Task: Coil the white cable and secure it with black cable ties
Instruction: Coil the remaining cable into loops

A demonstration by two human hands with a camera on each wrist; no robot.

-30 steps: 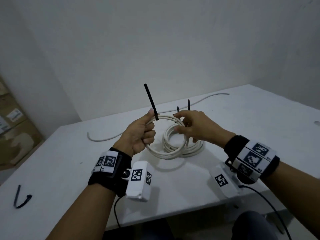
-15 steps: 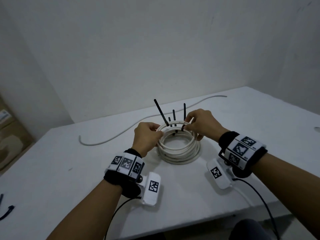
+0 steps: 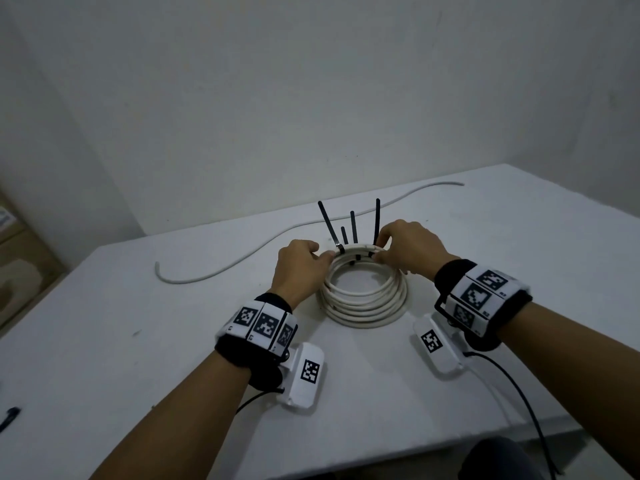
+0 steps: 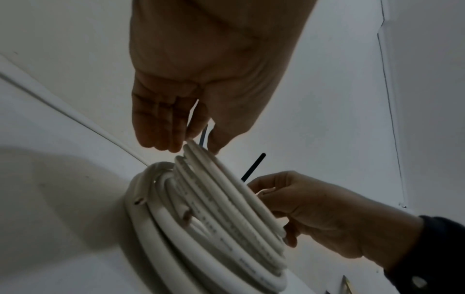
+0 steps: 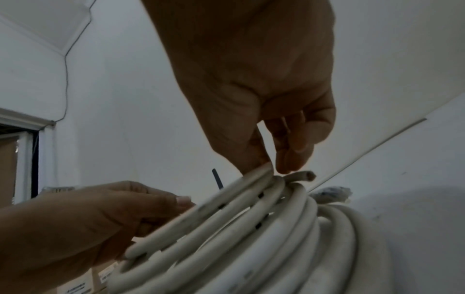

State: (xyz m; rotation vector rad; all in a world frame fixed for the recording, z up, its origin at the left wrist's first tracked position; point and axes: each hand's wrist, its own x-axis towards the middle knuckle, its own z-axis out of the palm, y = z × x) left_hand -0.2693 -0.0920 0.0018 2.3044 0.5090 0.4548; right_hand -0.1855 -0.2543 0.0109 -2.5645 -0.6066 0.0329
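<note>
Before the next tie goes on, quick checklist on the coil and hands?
1. Coil sits on the table: ok.
2. Left hand grips the top loops: ok.
3. Right hand pinches the top loops on the opposite side: ok.
4. Cable ties already on the far side, tails up: ok, four tails visible.
5. Ties pulled tight: cannot tell.
6. Loops stacked evenly: not ok, top loops are lifted and a cut cable end sticks out by the right fingers.
</note>
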